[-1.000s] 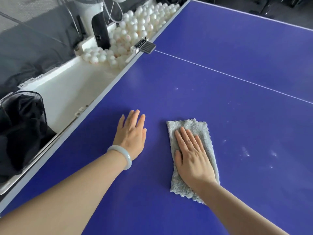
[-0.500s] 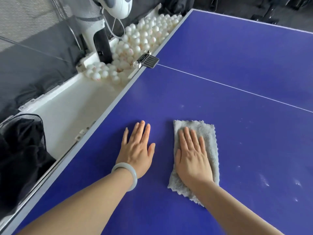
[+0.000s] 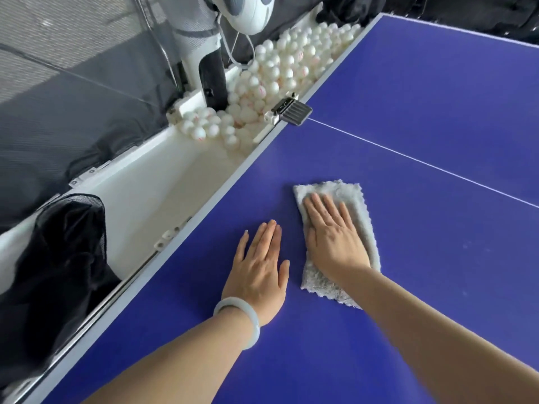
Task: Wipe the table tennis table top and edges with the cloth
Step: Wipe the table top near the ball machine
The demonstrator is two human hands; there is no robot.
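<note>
A blue table tennis table top [image 3: 408, 141] with a pale edge band [image 3: 186, 237] fills most of the view. A folded grey fluffy cloth [image 3: 347, 191] lies flat on it, a little in from the left edge. My right hand [image 3: 332, 237] presses on the cloth with straight fingers. My left hand [image 3: 259, 266], with a pale bangle on the wrist, rests flat on the bare table just left of the cloth. A thin white line [image 3: 423, 163] crosses the table beyond the cloth.
A white trough [image 3: 163, 182] runs along the table's left edge, heaped with white balls [image 3: 274, 80] at its far end. A black clamp [image 3: 293, 110] grips the edge there. A white ball machine [image 3: 245, 10] stands behind. Black netting [image 3: 64, 258] hangs at the near left.
My right hand has slid the cloth forward along the table and a little toward the left edge. My left hand has moved forward beside it. The view has shifted forward.
</note>
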